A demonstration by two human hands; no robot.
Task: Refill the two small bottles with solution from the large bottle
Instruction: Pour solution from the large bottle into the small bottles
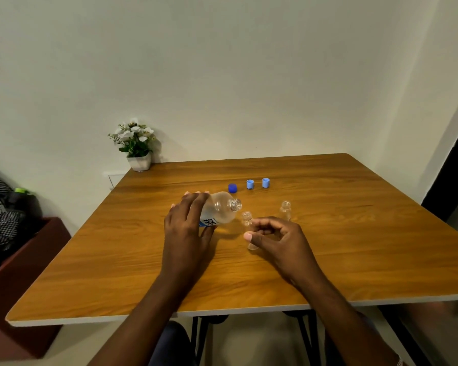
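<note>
**Middle of the frame: large bottle tipped beside 1 small bottle**

Near the centre of the frame, my left hand point(189, 225) grips the large bottle point(221, 208) from above, fingers wrapped over its body and label. It is clear, uncapped and tilted almost onto its side, with its open mouth pointing toward the right of the frame.

Just right of that mouth and slightly lower is the open neck of 1 small bottle point(247, 219). My right hand point(275, 239) holds this bottle, with thumb and curled fingers pinching its clear body. The neck shows above my fingers and the base below my thumb. I cannot tell whether the base touches the table point(328, 260).

A 2nd small bottle point(285, 210) stands upright and uncapped on the wood, just beyond my right hand's knuckles and apart from the large bottle.

Farther back, above the bottles in the frame, 3 caps sit in a loose row on the tabletop. A dark blue cap point(232, 188) is at the left, then a light blue cap point(250, 184), then another light blue cap point(265, 182).

At the table's far left corner, against the pale wall, a white pot of white flowers point(136, 143) stands. Along the left edge of the frame lie striped and checked fabric point(0, 215) and a reddish-brown box point(24, 260).
</note>
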